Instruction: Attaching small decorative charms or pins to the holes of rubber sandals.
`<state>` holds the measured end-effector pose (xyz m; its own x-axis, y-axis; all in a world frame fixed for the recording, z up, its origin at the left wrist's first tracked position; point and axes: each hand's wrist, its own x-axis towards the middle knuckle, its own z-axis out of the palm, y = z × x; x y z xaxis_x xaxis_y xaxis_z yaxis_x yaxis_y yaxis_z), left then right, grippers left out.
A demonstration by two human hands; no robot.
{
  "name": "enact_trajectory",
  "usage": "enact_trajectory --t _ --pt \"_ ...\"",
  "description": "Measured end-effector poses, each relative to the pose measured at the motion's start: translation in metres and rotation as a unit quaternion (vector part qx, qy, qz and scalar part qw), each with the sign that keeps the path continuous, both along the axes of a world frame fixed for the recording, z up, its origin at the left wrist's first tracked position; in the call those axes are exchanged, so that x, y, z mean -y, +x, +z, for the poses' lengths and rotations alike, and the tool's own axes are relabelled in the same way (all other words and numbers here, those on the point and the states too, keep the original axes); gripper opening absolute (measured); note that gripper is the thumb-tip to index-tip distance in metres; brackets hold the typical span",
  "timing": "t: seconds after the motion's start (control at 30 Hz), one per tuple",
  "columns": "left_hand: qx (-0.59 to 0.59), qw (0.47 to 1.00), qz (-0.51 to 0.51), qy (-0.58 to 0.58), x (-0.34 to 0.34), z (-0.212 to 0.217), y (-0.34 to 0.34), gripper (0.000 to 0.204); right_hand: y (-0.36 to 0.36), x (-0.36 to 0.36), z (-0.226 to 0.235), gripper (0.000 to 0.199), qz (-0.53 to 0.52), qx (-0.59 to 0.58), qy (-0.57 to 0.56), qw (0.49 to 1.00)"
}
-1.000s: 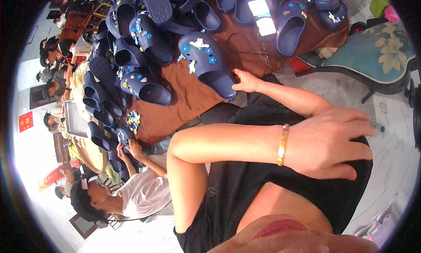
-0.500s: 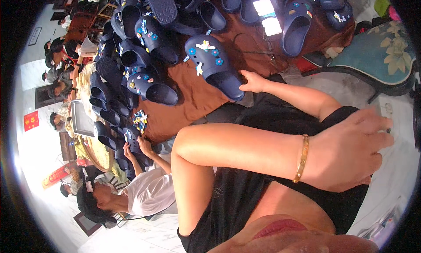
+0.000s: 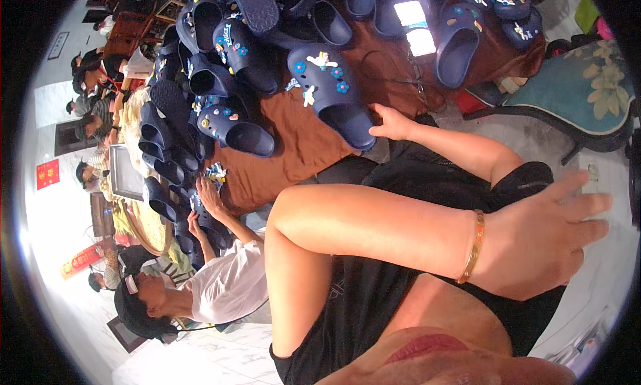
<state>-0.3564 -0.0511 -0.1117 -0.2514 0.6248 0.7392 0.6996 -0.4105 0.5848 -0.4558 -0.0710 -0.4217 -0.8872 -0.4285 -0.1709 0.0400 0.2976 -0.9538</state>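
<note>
A navy clog (image 3: 346, 121) with white, blue and flower-shaped charms on its upper lies on the brown cloth. My right hand (image 3: 391, 123) reaches in from the right and holds the clog's heel edge, with the thumb on the near side; some fingers are hidden. My left forearm, wearing a gold bracelet (image 3: 473, 247), crosses in front of my chest. At its end my left hand (image 3: 537, 235) is open beside my right upper arm, its fingers apart and slightly blurred, holding nothing.
Many other navy clogs (image 3: 248, 136) crowd the brown cloth (image 3: 294, 111). White tags (image 3: 415, 28) lie on one at the back. At left, a co-worker in a white shirt (image 3: 224, 288) handles clogs near a small pile of charms (image 3: 216, 172). A teal floral chair (image 3: 567, 88) stands right.
My left hand's fingers have spread a little wider and shifted slightly right. The co-worker's one hand has moved up to the charm pile. My right hand keeps hold of the clog.
</note>
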Motion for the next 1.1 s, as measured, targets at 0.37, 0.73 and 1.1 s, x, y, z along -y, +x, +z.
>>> enact_trajectory --t 0.37,0.73,1.1 --pt "0.071 0.996 -0.045 0.015 0.011 -0.005 0.002 0.022 -0.001 0.003 -0.026 0.062 0.007 -0.07 0.052 0.996" --pt "0.009 1.0 -0.029 -0.003 0.017 -0.002 0.009 0.021 -0.005 0.004 0.004 0.061 0.035 -0.016 0.009 0.999" --pt "-0.026 0.998 0.049 0.041 0.006 0.002 0.011 0.019 0.002 0.006 -0.009 0.062 0.03 -0.006 -0.016 0.999"
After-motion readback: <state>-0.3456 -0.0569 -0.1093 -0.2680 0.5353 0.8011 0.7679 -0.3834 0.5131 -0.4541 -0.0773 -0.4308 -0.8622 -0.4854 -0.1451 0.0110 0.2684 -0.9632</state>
